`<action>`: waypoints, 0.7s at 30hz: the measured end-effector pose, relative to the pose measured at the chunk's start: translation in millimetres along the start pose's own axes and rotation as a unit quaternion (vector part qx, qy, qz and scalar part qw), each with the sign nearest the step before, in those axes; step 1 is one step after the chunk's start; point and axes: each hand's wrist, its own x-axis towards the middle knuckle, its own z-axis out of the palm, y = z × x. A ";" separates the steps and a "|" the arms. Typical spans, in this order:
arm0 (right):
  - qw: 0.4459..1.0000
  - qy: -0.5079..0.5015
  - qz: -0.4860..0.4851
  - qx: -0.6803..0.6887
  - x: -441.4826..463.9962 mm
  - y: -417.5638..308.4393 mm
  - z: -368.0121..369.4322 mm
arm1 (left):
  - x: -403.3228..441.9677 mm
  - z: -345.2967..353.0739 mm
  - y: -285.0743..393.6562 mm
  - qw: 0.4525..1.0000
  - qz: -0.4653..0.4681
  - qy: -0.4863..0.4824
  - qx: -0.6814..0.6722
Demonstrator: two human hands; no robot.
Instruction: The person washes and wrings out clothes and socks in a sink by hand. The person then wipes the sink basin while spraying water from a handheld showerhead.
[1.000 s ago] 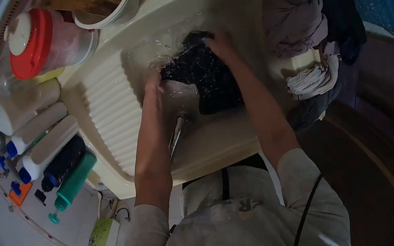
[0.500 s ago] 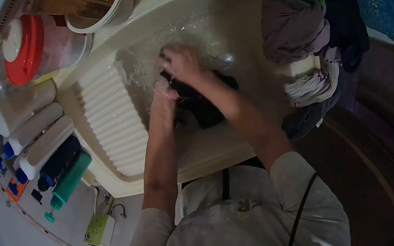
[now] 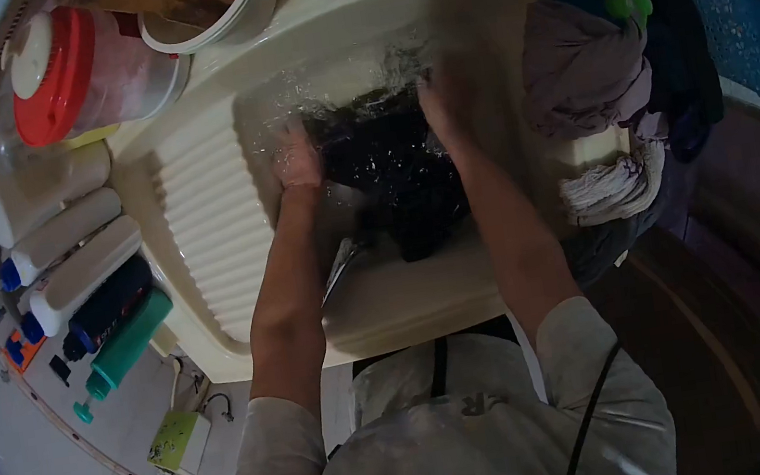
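Note:
A dark, wet cloth (image 3: 394,163) lies spread in the water of a cream sink (image 3: 410,316), between my two hands. At the cloth's left edge is my left hand (image 3: 298,159), its fingers bent around the fabric. My right hand (image 3: 437,108) grips the upper right corner, partly blurred and in shadow. Water splashes along the cloth's top edge. Just below the cloth, a thin metal faucet (image 3: 341,270) shows beside my left forearm.
A ribbed washboard (image 3: 219,231) fills the sink's left side. Several bottles (image 3: 85,264) stand left of it. A red-lidded container (image 3: 58,77) and white bucket (image 3: 220,29) sit at the top left. Piled clothes (image 3: 585,68) hang over the right edge.
My hands came together near the sink's middle, then moved apart again. The bunched cloth is now spread between them.

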 end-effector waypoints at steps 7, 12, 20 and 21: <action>0.859 0.069 0.101 0.498 14.3 -3.2 -44.2 | 17.3 -44.5 -27.0 0.736 -0.065 0.087 -0.668; 0.891 -0.131 -0.163 0.404 -47.2 -38.3 -152.3 | -41.8 -174.4 -42.0 0.708 0.016 0.094 -0.700; 0.869 -0.024 -0.458 0.189 -94.7 -55.9 -333.7 | -113.2 -383.9 -55.6 0.744 0.180 0.161 -0.623; 0.881 0.026 -0.439 0.176 -98.1 -64.0 -367.3 | -119.6 -400.1 -53.2 0.703 0.187 0.137 -0.672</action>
